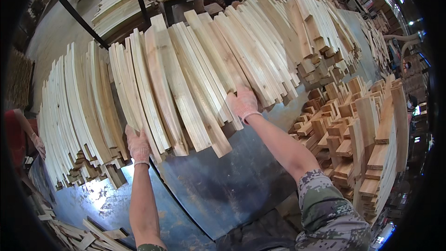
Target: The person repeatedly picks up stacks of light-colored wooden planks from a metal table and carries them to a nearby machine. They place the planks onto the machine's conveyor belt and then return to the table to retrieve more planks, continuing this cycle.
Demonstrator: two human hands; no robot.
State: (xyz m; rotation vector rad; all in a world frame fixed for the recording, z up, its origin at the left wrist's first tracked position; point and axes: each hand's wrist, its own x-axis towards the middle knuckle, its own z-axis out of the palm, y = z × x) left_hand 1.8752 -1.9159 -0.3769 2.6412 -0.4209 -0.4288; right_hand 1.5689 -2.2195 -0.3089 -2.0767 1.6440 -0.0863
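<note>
A row of long pale wooden strips (179,86) lies side by side in front of me, with uneven near ends. My left hand (138,148), in a pale knitted glove, closes on the near end of a strip at the row's left side. Farther right, my right hand (245,103), gloved alike, has its fingers curled over the end of another strip. The undersides of both grips are hidden. Beneath the wood is a worn blue metal tabletop (223,181).
Left of the row stands another pile of strips (76,111), where a person's gloved hand (39,148) touches the outer side. High stacks of cut boards (346,144) rise at my right. A black metal frame (141,0) stands beyond the table. Scrap strips (88,234) lie at lower left.
</note>
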